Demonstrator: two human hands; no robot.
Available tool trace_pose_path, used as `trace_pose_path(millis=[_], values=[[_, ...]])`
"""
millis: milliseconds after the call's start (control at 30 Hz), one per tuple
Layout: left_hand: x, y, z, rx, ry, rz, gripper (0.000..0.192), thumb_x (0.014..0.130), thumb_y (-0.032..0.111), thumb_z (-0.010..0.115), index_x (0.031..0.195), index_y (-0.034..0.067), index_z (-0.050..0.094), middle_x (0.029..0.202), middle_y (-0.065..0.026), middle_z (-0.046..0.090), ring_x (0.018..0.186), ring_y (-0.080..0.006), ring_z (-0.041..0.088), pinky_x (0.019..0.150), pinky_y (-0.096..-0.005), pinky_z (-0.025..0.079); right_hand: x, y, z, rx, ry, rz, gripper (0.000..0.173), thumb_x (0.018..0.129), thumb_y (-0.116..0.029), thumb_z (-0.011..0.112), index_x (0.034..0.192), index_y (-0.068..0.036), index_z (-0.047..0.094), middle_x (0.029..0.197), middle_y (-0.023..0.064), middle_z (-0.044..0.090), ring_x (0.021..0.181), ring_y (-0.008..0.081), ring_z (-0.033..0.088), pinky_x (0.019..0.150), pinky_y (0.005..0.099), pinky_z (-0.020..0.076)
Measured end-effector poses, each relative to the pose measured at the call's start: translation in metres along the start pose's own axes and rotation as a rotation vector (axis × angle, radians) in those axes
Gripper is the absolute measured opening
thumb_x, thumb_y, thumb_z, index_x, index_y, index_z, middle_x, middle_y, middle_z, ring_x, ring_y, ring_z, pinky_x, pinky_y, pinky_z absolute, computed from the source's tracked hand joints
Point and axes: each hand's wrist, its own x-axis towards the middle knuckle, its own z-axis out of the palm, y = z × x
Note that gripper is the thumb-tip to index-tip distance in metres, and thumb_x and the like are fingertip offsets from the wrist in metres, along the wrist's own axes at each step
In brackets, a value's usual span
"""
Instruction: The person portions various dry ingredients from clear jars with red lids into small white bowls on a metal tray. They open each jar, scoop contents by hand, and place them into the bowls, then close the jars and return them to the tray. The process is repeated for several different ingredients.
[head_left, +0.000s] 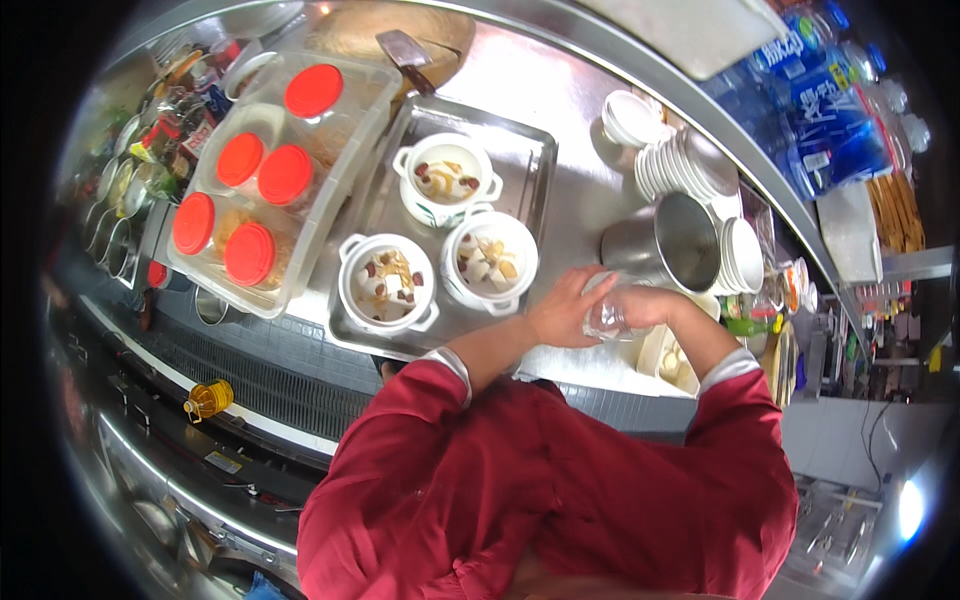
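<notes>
In front of my body, my left hand (566, 309) grips a clear plastic jar (598, 324) from the left. My right hand (646, 306) meets the jar from the right; its fingertips show blurred through the plastic, so whether they are inside it or behind it is unclear. Left of my hands, a steel tray (517, 142) carries three white lidless soup pots with two handles: one at the back (411, 196), one at the front left (351, 300) and one at the right (529, 262). White chunks, red dates and pale yellowish pieces lie in them.
A translucent bin (300, 277) of red-lidded jars (238, 159) stands left of the tray. A cleaver (405, 49) lies on a round chopping board (345, 34). To the right are a steel pot (630, 244), stacked white bowls (660, 169) and a pale tub (649, 358).
</notes>
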Motion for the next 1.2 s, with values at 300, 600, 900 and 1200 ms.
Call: trace_pose_path(millis=[300, 600, 900, 1200], values=[[-0.051, 0.068, -0.113, -0.01, 0.177, -0.372, 0.134, 0.071, 0.035, 0.099, 0.172, 0.001, 0.017, 0.161, -0.0325, 0.037, 0.149, -0.0537, 0.039, 0.125, -0.0568, 0.036, -0.099, -0.127, -0.095, -0.065, 0.767, -0.358, 0.02, 0.096, -0.008, 0.078, 0.115, -0.005, 0.074, 0.113, 0.0169, 0.076, 0.104, 0.0379, 0.075, 0.088, 0.044, 0.0583], [-0.171, 0.11, -0.22, 0.258, 0.462, -0.577, 0.146, 0.068, 0.037, 0.102, 0.17, -0.005, 0.006, 0.158, -0.034, 0.039, 0.143, -0.0505, 0.049, 0.119, -0.056, 0.044, 0.215, -0.127, -0.135, 0.31, 0.847, -0.309, 0.022, 0.103, -0.012, 0.071, 0.124, -0.004, 0.073, 0.114, 0.0117, 0.08, 0.089, 0.0205, 0.076, 0.08, 0.0338, 0.0578], [-0.185, 0.085, -0.272, 0.27, 0.404, -0.49, 0.142, 0.064, 0.033, 0.103, 0.171, 0.001, 0.014, 0.157, -0.0338, 0.039, 0.143, -0.0534, 0.045, 0.117, -0.0607, 0.042, 0.172, -0.172, -0.054, 0.866, 0.618, -0.429, 0.036, 0.111, -0.031, 0.066, 0.134, -0.005, 0.071, 0.108, 0.0023, 0.077, 0.094, 0.0113, 0.07, 0.079, 0.0286, 0.0558], [-0.037, 0.062, -0.305, 0.135, -0.2, 0.041, 0.113, 0.083, 0.037, 0.092, 0.172, 0.009, 0.029, 0.166, -0.0299, 0.035, 0.152, -0.0517, 0.038, 0.123, -0.0688, 0.032, -0.006, -0.209, 0.025, 0.765, 1.057, 0.263, 0.031, 0.102, -0.007, 0.061, 0.129, 0.001, 0.074, 0.084, 0.0065, 0.074, 0.069, 0.0099, 0.063, 0.062, 0.0294, 0.05]])
